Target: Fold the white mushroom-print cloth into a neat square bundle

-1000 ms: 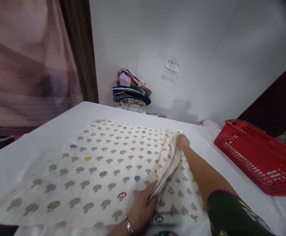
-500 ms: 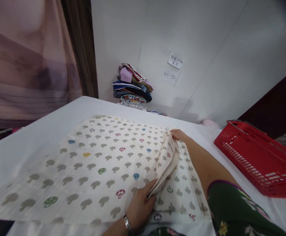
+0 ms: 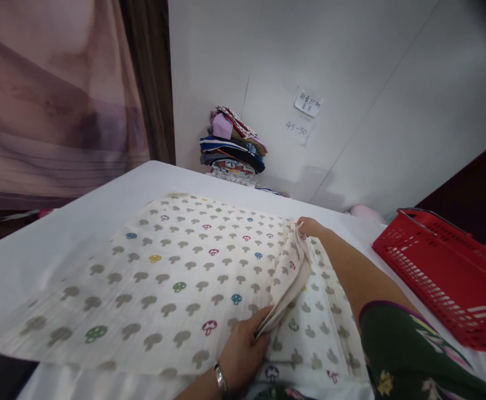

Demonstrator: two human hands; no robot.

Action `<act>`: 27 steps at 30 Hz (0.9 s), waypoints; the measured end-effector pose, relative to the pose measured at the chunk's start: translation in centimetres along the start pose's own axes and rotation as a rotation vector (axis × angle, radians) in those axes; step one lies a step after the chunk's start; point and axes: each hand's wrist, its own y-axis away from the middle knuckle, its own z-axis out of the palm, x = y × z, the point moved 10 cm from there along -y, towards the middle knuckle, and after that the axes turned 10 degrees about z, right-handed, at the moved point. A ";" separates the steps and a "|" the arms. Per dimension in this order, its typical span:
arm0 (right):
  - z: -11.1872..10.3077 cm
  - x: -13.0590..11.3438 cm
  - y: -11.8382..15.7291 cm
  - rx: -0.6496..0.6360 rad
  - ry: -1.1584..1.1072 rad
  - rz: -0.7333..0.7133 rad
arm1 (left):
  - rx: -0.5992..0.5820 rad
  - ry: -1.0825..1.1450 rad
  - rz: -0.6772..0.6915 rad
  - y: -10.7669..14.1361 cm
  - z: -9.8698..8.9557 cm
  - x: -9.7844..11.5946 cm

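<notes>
A white cloth (image 3: pixel 172 289) printed with grey and coloured mushrooms lies spread on the white-covered table. Its right part is folded over, and a loose edge rises between my hands. Near the front, my left hand (image 3: pixel 245 347), with a silver bracelet on the wrist, pinches one end of this raised edge. Farther off, my right hand (image 3: pixel 308 226) is closed on the other end, close to the cloth's far side. The lifted strip sags and shows its pale underside.
A red plastic basket (image 3: pixel 447 272) stands on the right. Folded fabrics (image 3: pixel 232 147) are stacked against the wall at the back. A dark flat object (image 3: pixel 3 378) lies at the front left corner. A curtain (image 3: pixel 59 111) hangs on the left.
The view has shifted slightly, so everything sits a little farther right. Both hands keep their hold on the cloth's edge, with hardly any movement over the table.
</notes>
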 end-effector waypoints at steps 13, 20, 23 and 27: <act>-0.6 0.7 0.4 0.147 0.155 -0.132 | 0.014 -0.084 0.026 -0.1 -0.1 -0.6; -0.8 0.9 1.0 0.178 0.210 -0.157 | 0.005 -0.086 0.034 -0.1 0.0 -0.7; -0.5 0.6 1.1 0.181 0.235 -0.172 | 0.003 -0.085 0.027 0.0 0.0 -0.8; 0.1 0.3 1.0 0.180 0.269 -0.193 | -0.003 -0.084 0.025 0.1 0.0 -0.5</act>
